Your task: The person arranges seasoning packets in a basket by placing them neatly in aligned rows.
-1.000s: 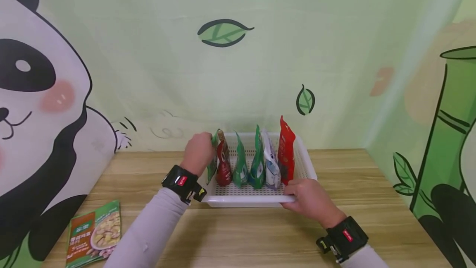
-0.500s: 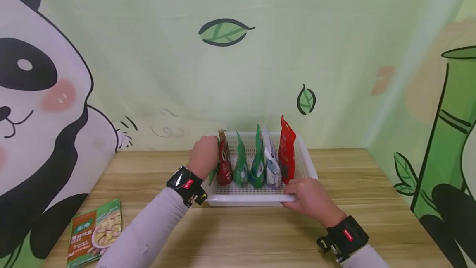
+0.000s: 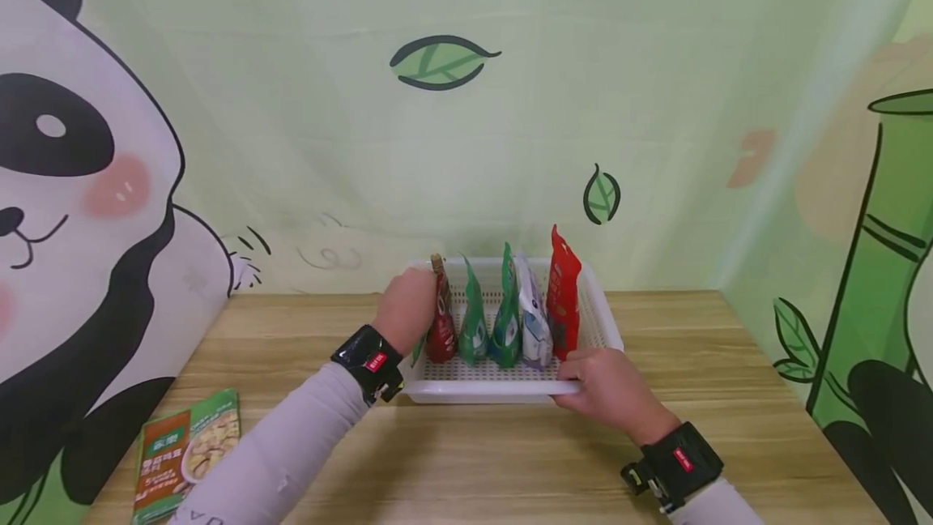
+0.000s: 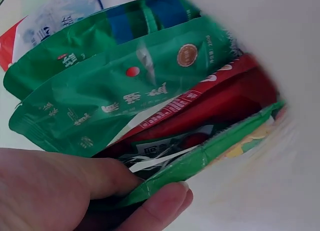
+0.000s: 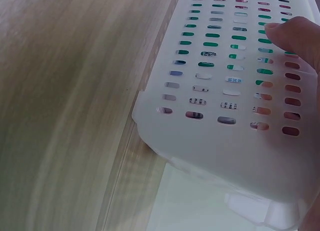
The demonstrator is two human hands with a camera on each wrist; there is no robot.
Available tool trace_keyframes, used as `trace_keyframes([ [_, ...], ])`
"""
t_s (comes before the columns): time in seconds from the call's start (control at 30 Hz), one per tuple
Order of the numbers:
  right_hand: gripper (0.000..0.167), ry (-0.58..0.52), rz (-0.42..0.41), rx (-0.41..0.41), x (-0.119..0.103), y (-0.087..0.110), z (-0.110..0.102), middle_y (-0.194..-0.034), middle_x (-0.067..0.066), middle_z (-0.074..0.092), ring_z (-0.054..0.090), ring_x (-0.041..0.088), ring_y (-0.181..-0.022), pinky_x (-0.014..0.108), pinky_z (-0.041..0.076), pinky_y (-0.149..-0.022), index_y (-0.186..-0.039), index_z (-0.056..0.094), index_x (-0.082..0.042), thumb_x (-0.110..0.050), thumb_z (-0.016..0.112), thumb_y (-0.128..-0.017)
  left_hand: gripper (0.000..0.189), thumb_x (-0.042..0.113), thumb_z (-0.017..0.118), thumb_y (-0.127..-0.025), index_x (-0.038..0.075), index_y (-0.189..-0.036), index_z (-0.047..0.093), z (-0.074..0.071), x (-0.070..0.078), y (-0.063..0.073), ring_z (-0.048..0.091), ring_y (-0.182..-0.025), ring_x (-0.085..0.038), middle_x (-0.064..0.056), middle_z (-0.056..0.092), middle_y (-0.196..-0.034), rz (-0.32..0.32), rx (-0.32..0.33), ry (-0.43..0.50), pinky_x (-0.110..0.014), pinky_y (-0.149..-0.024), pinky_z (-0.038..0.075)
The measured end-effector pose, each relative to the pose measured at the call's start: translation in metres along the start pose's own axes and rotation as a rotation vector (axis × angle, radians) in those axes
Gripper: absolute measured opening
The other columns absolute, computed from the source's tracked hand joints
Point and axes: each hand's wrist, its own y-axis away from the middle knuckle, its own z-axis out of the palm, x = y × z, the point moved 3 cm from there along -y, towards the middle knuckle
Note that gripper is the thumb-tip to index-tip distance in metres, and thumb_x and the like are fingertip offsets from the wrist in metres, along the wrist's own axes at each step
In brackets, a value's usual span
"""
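My left hand [image 3: 405, 308] is inside the left end of a white perforated basket [image 3: 481, 389]. Between thumb and finger it pinches the top edge of a flat green-edged food packet [image 4: 200, 161], standing against the basket's left side; the head view hides most of it. Right beside it is a dark red pouch [image 3: 441, 326]. Further right stand two green pouches [image 3: 474, 326], a white-and-blue pouch [image 3: 535, 326] and a taller red pouch [image 3: 563, 298], all upright in a row. My right hand [image 3: 605, 391] grips the basket's front rim near its right corner, thumb on the outer wall.
A green-and-brown food packet [image 3: 178, 448] lies flat at the left of the wooden table [image 3: 510, 460], partly behind my left sleeve. A printed cloth wall [image 3: 328, 144] rises just behind the basket.
My left hand has shifted slightly right and down into the basket, taking the pinched packet closer to the dark red pouch. My right hand and the basket hold nearly still.
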Motion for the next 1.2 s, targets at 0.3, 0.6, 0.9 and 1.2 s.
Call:
trace_keyframes([
  [0.3, 0.01, -0.005, -0.009, -0.007, 0.0, -0.001, -0.001, -0.074, -0.012, 0.07, 0.053, -0.002, -0.065, 0.022, 0.051, -0.062, -0.076, 0.079, -0.02, -0.019, 0.089, -0.076, 0.014, 0.003, 0.062, -0.099, 0.003, -0.088, 0.07, 0.004, -0.008, 0.0, 0.069, -0.066, -0.019, -0.011, 0.074, -0.079, 0.055, -0.009, -0.02, -0.034, -0.058, 0.058],
  [0.6, 0.011, -0.027, 0.009, -0.011, -0.001, 0.001, 0.001, -0.074, -0.013, 0.068, 0.051, -0.002, -0.064, 0.02, 0.048, -0.061, -0.075, 0.078, -0.021, -0.019, 0.089, -0.076, 0.008, 0.001, 0.063, -0.097, -0.001, -0.093, 0.069, 0.009, -0.015, -0.001, 0.071, -0.071, -0.023, -0.014, 0.073, -0.083, 0.067, -0.041, -0.064, -0.035, -0.062, 0.059],
  [0.9, 0.012, -0.016, 0.0, 0.013, 0.0, -0.001, 0.001, -0.074, -0.013, 0.069, 0.053, -0.002, -0.064, 0.022, 0.05, -0.061, -0.075, 0.078, -0.021, -0.019, 0.09, -0.074, 0.025, 0.004, 0.083, -0.082, -0.001, -0.1, 0.068, 0.009, -0.018, 0.003, 0.069, -0.079, -0.023, -0.014, 0.075, -0.093, 0.044, -0.148, 0.042, -0.038, -0.073, 0.06],
  [1.2, 0.01, -0.017, 0.055, -0.033, -0.001, -0.001, 0.0, -0.075, -0.012, 0.07, 0.05, -0.001, -0.064, 0.019, 0.048, -0.063, -0.079, 0.081, -0.021, -0.024, 0.091, -0.076, 0.031, 0.011, 0.086, -0.083, -0.001, -0.102, 0.064, 0.003, -0.025, 0.015, 0.064, -0.077, -0.019, -0.008, 0.068, -0.087, -0.062, -0.263, 0.223, -0.031, -0.065, 0.056],
])
